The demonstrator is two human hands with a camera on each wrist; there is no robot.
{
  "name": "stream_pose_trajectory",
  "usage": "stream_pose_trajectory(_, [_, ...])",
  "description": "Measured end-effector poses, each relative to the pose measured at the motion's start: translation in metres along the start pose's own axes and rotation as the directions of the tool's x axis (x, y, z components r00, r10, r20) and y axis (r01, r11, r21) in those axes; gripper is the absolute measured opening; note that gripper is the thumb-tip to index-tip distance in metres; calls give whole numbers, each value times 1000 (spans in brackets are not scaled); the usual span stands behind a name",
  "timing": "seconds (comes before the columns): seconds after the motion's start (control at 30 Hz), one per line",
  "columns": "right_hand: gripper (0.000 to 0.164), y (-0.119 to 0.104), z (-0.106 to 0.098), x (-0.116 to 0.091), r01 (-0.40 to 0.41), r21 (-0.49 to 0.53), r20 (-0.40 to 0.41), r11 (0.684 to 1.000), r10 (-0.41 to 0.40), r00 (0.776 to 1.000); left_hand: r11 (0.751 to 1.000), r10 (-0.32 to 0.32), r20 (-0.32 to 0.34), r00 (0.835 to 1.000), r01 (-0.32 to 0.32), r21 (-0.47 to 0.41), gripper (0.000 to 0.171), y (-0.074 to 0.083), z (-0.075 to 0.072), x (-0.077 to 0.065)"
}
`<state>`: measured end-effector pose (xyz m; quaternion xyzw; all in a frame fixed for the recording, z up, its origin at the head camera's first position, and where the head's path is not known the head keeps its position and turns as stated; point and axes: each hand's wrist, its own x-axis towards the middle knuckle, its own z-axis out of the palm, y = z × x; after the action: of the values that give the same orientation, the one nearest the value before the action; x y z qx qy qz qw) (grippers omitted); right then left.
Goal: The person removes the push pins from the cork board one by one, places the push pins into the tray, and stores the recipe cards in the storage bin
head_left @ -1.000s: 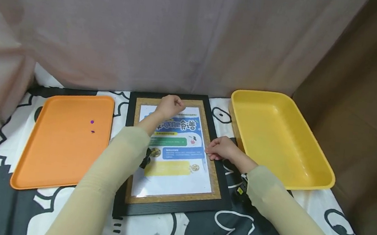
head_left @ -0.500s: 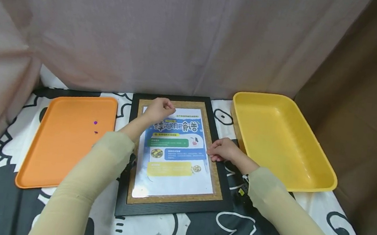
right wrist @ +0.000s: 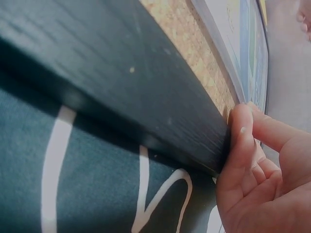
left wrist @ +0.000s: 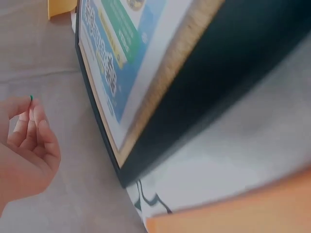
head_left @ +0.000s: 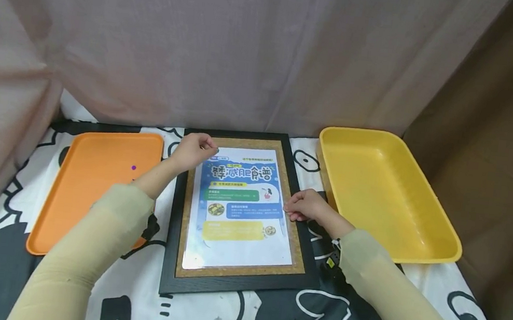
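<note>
A glossy printed poster (head_left: 237,252) lies on a cork board (head_left: 244,275) with a black wooden frame (head_left: 234,286). Over the board's upper left corner, my left hand (head_left: 194,151) pinches a small green pushpin (left wrist: 31,98) between thumb and fingertip; most of the pin is hidden, only its green end shows in the left wrist view. At the poster's right edge, my right hand (head_left: 305,205) pinches the sheet's side with thumb and forefinger, its curled fingers against the frame. In the right wrist view these fingertips (right wrist: 241,114) sit right at the sheet's border.
Left of the board lies an orange tray (head_left: 95,174) bearing a purple pin (head_left: 133,167), partly covered by my left forearm. A deep yellow bin (head_left: 384,194) stands at the right. Behind hangs a grey-brown curtain (head_left: 249,50); a patterned cloth (head_left: 202,316) covers the table.
My left hand has moved left from over the poster's top to the board's upper left corner, uncovering the printed title. My right hand stays at the poster's right edge.
</note>
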<state>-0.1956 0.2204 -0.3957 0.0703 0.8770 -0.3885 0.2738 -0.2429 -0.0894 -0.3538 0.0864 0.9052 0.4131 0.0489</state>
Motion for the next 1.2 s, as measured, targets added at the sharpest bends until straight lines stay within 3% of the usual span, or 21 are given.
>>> stream_pose_trajectory(0.27, [17, 2, 2, 2, 3, 1, -1, 1000, -3, 1000, 999, -53, -6, 999, 53, -9, 21, -22, -22, -20])
stream_pose_trajectory(0.73, [19, 3, 0, 4, 15, -14, 5, 1000, -15, 1000, 999, -41, -45, 998, 40, -12, 19, -55, -54, -57])
stream_pose_trajectory(1.2, [18, 5, 0, 6, 10, 11, 14, 1000, -10, 1000, 990, -136, -31, 990, 137, 26, 22, -90, -75, -97])
